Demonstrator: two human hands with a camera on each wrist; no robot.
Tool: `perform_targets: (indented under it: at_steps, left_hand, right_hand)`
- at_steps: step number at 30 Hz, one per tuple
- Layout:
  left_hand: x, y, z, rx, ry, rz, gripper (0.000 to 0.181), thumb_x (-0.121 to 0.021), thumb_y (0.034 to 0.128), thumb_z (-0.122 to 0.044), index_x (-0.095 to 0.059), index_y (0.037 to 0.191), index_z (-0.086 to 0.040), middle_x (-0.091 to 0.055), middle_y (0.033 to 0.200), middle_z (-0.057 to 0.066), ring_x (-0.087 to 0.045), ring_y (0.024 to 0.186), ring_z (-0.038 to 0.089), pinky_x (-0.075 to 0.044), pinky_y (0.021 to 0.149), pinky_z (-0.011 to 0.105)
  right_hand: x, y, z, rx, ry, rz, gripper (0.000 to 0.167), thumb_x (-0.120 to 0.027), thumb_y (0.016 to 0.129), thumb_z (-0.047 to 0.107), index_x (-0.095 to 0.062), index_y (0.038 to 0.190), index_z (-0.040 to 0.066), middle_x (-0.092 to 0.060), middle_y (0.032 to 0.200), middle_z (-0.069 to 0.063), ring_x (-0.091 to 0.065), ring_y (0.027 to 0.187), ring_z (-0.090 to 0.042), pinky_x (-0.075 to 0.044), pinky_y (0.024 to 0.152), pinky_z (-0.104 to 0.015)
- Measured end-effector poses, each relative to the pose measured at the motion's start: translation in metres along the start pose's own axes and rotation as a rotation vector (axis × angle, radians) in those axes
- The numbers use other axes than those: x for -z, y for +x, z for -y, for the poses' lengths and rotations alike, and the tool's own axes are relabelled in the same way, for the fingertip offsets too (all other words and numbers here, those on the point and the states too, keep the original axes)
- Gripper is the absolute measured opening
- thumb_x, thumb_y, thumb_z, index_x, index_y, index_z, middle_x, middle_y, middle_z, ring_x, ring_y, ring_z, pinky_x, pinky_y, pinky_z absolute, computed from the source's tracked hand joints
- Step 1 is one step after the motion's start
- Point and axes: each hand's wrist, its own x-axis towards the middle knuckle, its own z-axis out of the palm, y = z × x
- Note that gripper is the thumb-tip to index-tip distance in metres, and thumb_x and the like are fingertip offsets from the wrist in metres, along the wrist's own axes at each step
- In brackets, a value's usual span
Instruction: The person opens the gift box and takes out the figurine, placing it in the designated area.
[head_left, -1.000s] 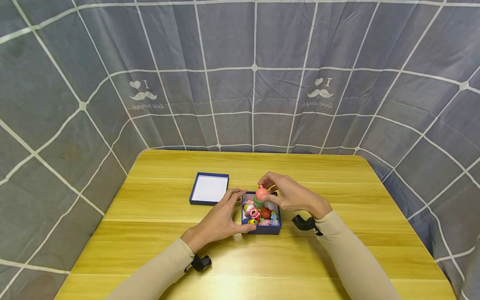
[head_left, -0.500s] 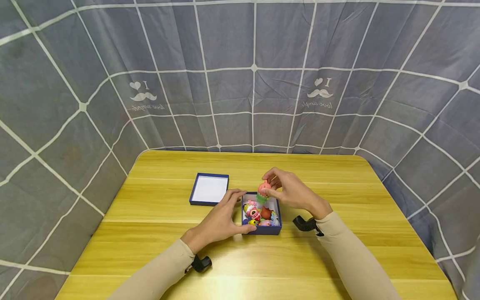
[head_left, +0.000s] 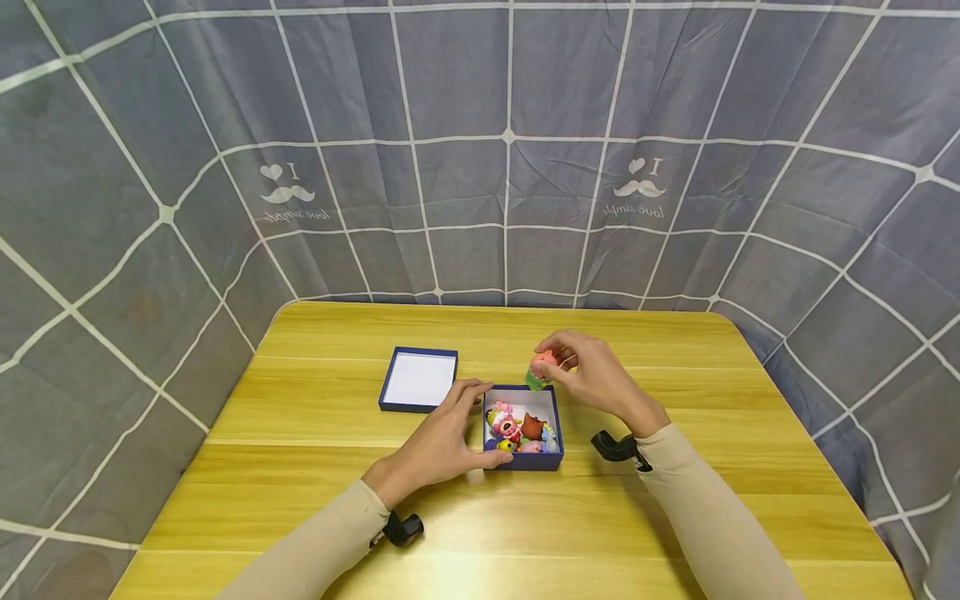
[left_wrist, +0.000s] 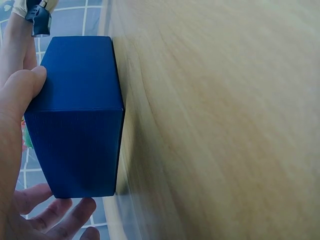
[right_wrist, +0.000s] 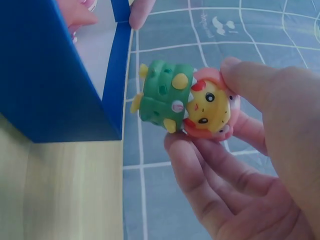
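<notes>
My right hand (head_left: 596, 379) pinches a pink and green toy figure (head_left: 537, 375) just above the far right corner of a blue box (head_left: 522, 461). In the right wrist view the figure (right_wrist: 165, 95) shows a yellow face under a pink hood, held between thumb and fingers. Several small figures lie in the box, among them a red-brown one (head_left: 532, 427) and a pink-faced one (head_left: 508, 427). My left hand (head_left: 442, 437) grips the box by its left side, thumb on the near wall (left_wrist: 80, 75) and fingers at the far corner.
The blue-rimmed lid (head_left: 420, 377), white inside, lies left of the box on the wooden table (head_left: 480, 533). A grey checked curtain (head_left: 465, 183) hangs behind the table and at both sides.
My right hand has moved right and away from me, carrying the pink and green figure up from inside the box to beyond its far right corner. The left hand stays put.
</notes>
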Motion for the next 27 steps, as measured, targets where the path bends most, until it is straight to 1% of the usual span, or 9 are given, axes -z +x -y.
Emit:
perform_targets:
  at_steps: [3, 6, 10, 13, 15, 21, 27]
  left_hand:
    - [0.0, 0.0, 0.0, 0.003, -0.006, 0.001, 0.113, -0.096, 0.0925, -0.064, -0.042, 0.179, -0.015, -0.042, 0.181, 0.011, -0.061, 0.157, 0.035, -0.054, 0.132, 0.056]
    - [0.0, 0.0, -0.001, 0.005, -0.009, 0.001, 0.114, -0.096, 0.0925, -0.065, -0.042, 0.179, -0.014, -0.042, 0.181, 0.011, -0.061, 0.158, 0.035, -0.053, 0.132, 0.056]
    - [0.0, 0.0, -0.001, 0.003, -0.008, -0.002, 0.114, -0.096, 0.0928, -0.065, -0.042, 0.179, -0.013, -0.042, 0.181, 0.012, -0.062, 0.157, 0.035, -0.054, 0.131, 0.056]
    - [0.0, 0.0, -0.001, 0.002, -0.01, -0.005, 0.114, -0.096, 0.0928, -0.064, -0.042, 0.179, -0.013, -0.042, 0.181, 0.012, -0.062, 0.156, 0.035, -0.054, 0.131, 0.056]
    - [-0.001, 0.0, -0.001, 0.003, -0.012, -0.004, 0.114, -0.096, 0.0926, -0.064, -0.042, 0.179, -0.013, -0.042, 0.181, 0.012, -0.063, 0.156, 0.035, -0.054, 0.131, 0.056]
    - [-0.001, -0.001, 0.0, 0.009, -0.012, 0.0, 0.113, -0.095, 0.0922, -0.066, -0.042, 0.179, -0.016, -0.042, 0.182, 0.012, -0.062, 0.157, 0.035, -0.054, 0.131, 0.056]
    - [-0.002, -0.002, 0.001, 0.012, -0.02, -0.005, 0.113, -0.096, 0.092, -0.066, -0.042, 0.179, -0.016, -0.042, 0.182, 0.01, -0.062, 0.157, 0.035, -0.054, 0.131, 0.056]
  right_hand:
    - [0.002, -0.001, -0.002, -0.024, -0.014, -0.018, 0.02, -0.086, 0.109, 0.023, -0.083, 0.123, 0.009, -0.082, 0.107, -0.005, -0.078, 0.097, -0.018, -0.072, 0.093, -0.048]
    - [0.004, -0.001, -0.005, -0.046, -0.03, -0.035, 0.02, -0.087, 0.108, 0.024, -0.083, 0.121, 0.009, -0.082, 0.106, -0.006, -0.079, 0.096, -0.02, -0.071, 0.092, -0.047]
    - [0.006, -0.001, -0.012, -0.072, -0.06, -0.06, 0.021, -0.089, 0.107, 0.025, -0.083, 0.119, 0.009, -0.083, 0.103, -0.005, -0.079, 0.094, -0.02, -0.067, 0.086, -0.038]
    - [0.006, -0.001, -0.017, -0.085, -0.086, -0.074, 0.021, -0.089, 0.107, 0.027, -0.084, 0.118, 0.009, -0.082, 0.102, -0.006, -0.077, 0.091, -0.019, -0.062, 0.081, -0.032]
    - [0.005, -0.002, -0.022, -0.092, -0.102, -0.081, 0.022, -0.09, 0.106, 0.027, -0.084, 0.117, 0.009, -0.082, 0.102, -0.007, -0.074, 0.09, -0.018, -0.059, 0.079, -0.029]
    - [0.002, -0.005, -0.037, -0.135, -0.121, -0.087, 0.023, -0.09, 0.106, 0.028, -0.084, 0.117, 0.008, -0.082, 0.104, -0.009, -0.071, 0.089, -0.018, -0.057, 0.079, -0.029]
    - [-0.002, -0.007, -0.052, -0.17, -0.142, -0.099, 0.026, -0.089, 0.107, 0.03, -0.083, 0.116, 0.006, -0.081, 0.101, -0.011, -0.069, 0.087, -0.019, -0.054, 0.077, -0.029]
